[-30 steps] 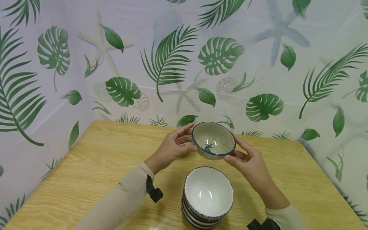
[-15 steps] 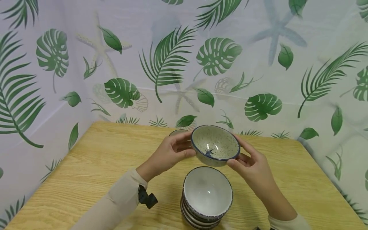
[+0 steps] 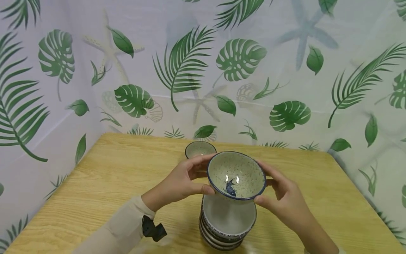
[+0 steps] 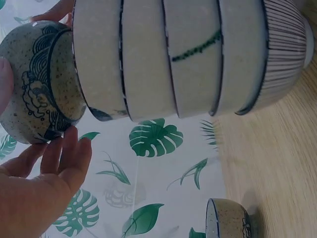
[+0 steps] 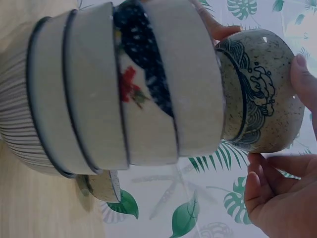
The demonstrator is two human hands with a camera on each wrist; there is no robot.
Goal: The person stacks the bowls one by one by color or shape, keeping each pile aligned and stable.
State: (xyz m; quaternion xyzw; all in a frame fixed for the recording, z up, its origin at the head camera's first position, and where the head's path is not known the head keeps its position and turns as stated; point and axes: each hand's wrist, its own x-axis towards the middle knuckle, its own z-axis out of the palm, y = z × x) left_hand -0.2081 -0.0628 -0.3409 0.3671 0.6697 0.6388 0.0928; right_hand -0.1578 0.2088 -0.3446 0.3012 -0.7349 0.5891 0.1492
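Observation:
A speckled beige bowl [image 3: 236, 173] with a blue rim and a blue fish inside is held between both hands, tilted towards the head camera. My left hand [image 3: 179, 183] grips its left side, thumb in front and fingers behind. On the right side, my right hand [image 3: 287, 195] pinches it the same way. Directly below stands a stack of nested larger bowls [image 3: 229, 217], the top one white inside with a dark speckled rim. Blue wave patterns show on the held bowl [image 4: 34, 84] in the left wrist view, its foot at the stack's mouth; whether they touch I cannot tell.
A smaller speckled bowl [image 3: 200, 149] stands at the back of the wooden table [image 3: 127, 169], partly behind my left hand. Behind the table hangs a white cloth [image 3: 190, 70] printed with green leaves. A black wrist camera [image 3: 153, 228] sits on the left sleeve.
Both hands have brought the speckled bowl nearer and lower, from beyond the stack to over its top. The smaller bowl at the back has come into view behind my left hand.

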